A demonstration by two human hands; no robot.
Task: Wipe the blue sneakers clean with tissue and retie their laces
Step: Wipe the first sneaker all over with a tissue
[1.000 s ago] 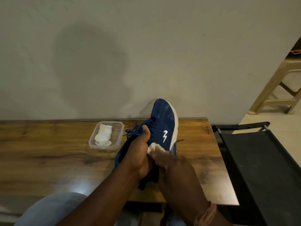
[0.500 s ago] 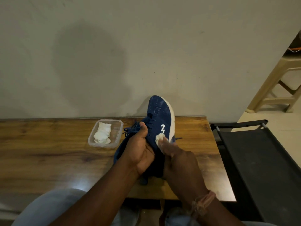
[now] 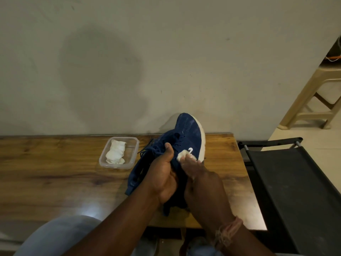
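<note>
Sneakers first: only one blue sneaker [image 3: 186, 133] plainly seen, held tilted above the right part of a wooden table [image 3: 55, 172], toe up toward a pale wall [image 3: 166, 52], white sole turned right, a white mark on its side. Behind and left of it, more blue fabric and loose blue laces [image 3: 147, 150] trailing down; cannot tell whether that is the second shoe. To the right, apart from the table, a black folding chair [image 3: 295, 182]; farther back at the right edge, a beige plastic stool [image 3: 313, 100]. On the table left of the shoe, near but not touching, a clear plastic container [image 3: 133, 159] holding folded white tissue [image 3: 116, 154]. Left hand [image 3: 164, 180] wrapped round the heel part from the left, thumb laid up along the lace area, fingers hidden behind the shoe. Right hand [image 3: 201, 182] with fingers stretched forward, pressing a small wad of tissue [image 3: 182, 155] against the shoe's side just below the white mark; grip on the wad itself not clear. Threads tied round the right wrist.
</note>
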